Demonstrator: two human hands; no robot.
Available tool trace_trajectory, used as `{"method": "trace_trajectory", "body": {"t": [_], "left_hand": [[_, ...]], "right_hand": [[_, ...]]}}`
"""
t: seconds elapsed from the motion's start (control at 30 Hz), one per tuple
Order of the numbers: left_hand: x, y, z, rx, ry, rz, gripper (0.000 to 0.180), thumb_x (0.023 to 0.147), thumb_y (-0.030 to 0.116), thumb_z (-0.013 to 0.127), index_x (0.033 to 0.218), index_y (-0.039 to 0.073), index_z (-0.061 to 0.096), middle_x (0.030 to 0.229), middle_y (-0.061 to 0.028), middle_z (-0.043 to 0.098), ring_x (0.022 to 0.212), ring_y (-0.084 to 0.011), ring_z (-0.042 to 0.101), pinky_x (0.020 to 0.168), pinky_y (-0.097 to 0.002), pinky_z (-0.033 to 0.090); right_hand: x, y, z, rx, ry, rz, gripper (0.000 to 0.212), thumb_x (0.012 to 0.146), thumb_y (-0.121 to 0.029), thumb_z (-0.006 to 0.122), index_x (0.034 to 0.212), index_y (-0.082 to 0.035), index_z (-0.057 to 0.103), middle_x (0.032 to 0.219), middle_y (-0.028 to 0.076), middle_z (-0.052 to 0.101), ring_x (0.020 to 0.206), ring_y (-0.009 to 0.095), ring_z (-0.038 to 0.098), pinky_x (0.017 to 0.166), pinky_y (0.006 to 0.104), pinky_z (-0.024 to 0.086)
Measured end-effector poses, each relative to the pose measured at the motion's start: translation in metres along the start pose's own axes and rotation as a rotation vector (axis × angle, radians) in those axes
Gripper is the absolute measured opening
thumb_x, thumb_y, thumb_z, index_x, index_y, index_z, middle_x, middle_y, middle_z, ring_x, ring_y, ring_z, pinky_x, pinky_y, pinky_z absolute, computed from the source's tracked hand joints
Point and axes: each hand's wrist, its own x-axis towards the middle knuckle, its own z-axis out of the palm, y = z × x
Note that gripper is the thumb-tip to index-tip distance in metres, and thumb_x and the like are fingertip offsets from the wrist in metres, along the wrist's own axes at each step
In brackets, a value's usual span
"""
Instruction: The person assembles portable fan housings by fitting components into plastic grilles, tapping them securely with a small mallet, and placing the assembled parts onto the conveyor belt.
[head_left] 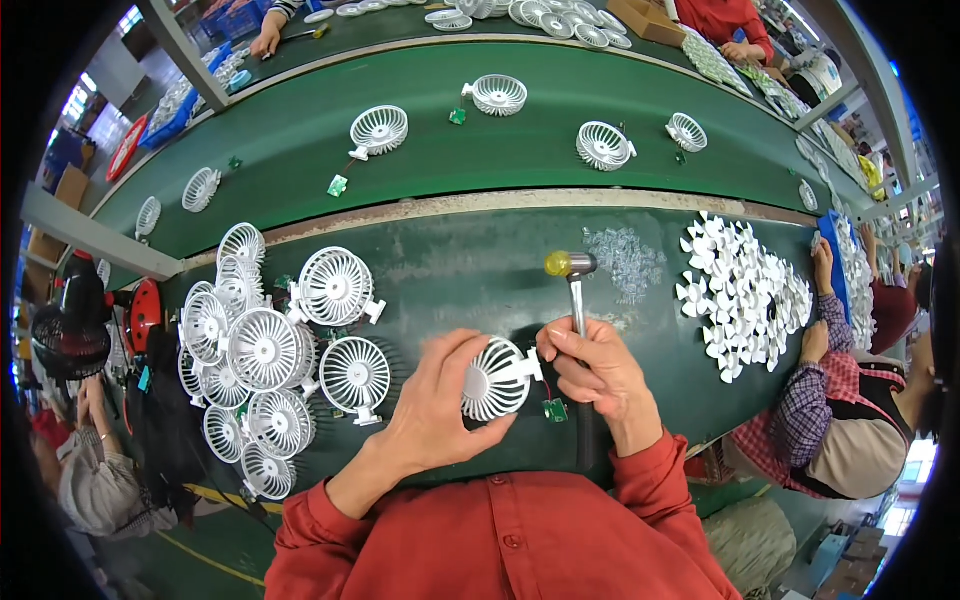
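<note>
Head view, and it's both hands busy at the near edge of the bench (480, 260)! The left hand (435, 405) has its grip spread round a white cage (499, 388), thumb along the lower rim, stem towards the right hand (600, 370). That right grip is closed on the hammer (577, 300), yellow-and-metal head up, black handle showing below; whether its fingertips touch the cage too, I can't tell. Just below the stem sits a green board (555, 410).

Over to the bench's left end: more cages, a heap (265, 350) of them! Towards the far edge, beyond the hammer head, a scatter of clear bits (625, 260); nearer the far right corner, a big pile of white blades (745, 295). And past the far edge, the green belt (480, 150) carries cages and boards.
</note>
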Motion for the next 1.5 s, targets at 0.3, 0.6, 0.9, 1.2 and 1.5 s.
{"method": "trace_trajectory", "body": {"t": [0.3, 0.6, 0.9, 1.2, 1.5], "left_hand": [[0.001, 0.000, 0.004, 0.061, 0.006, -0.022, 0.077, 0.064, 0.019, 0.083, 0.128, -0.001, 0.046, 0.122, -0.0188, 0.048, 0.105, -0.0372, 0.055, 0.082, -0.0420, 0.052], [0.001, 0.001, 0.006, 0.065, -0.007, -0.034, 0.076, 0.064, 0.020, 0.083, 0.128, 0.000, 0.046, 0.122, -0.0184, 0.047, 0.104, -0.0370, 0.055, 0.080, -0.0428, 0.053], [0.001, 0.000, 0.002, 0.049, -0.030, -0.060, 0.077, 0.066, 0.022, 0.082, 0.130, 0.000, 0.046, 0.121, -0.0179, 0.048, 0.104, -0.0366, 0.056, 0.080, -0.0424, 0.054], [0.002, 0.001, -0.002, 0.098, -0.027, -0.027, 0.077, 0.066, 0.024, 0.082, 0.131, 0.001, 0.049, 0.120, -0.0175, 0.048, 0.104, -0.0367, 0.057, 0.077, -0.0424, 0.055], [0.002, -0.001, -0.002, 0.050, -0.014, -0.098, 0.076, 0.067, 0.027, 0.082, 0.130, 0.001, 0.050, 0.120, -0.0158, 0.049, 0.104, -0.0353, 0.057, 0.079, -0.0414, 0.054]], "right_hand": [[0.003, 0.021, 0.016, -0.032, 0.183, -0.044, 0.020, 0.096, -0.017, 0.064, 0.093, 0.003, 0.066, 0.060, 0.000, 0.052, 0.034, 0.004, 0.029, 0.031, 0.0230, 0.022], [0.005, 0.025, 0.018, -0.094, 0.227, -0.089, 0.021, 0.096, -0.020, 0.064, 0.091, 0.000, 0.065, 0.052, -0.002, 0.047, 0.032, 0.004, 0.025, 0.031, 0.0231, 0.020], [0.002, 0.027, 0.018, -0.118, 0.202, -0.129, 0.018, 0.096, -0.017, 0.064, 0.094, 0.001, 0.065, 0.055, -0.001, 0.049, 0.034, 0.003, 0.028, 0.032, 0.0227, 0.019], [0.002, 0.027, 0.010, -0.114, 0.101, -0.058, 0.019, 0.096, -0.017, 0.063, 0.096, 0.002, 0.065, 0.056, -0.001, 0.050, 0.035, 0.003, 0.028, 0.033, 0.0222, 0.021], [0.000, 0.036, 0.015, -0.114, 0.136, -0.185, 0.020, 0.096, -0.013, 0.061, 0.107, 0.004, 0.065, 0.059, -0.001, 0.052, 0.038, 0.003, 0.030, 0.035, 0.0219, 0.024]]}}
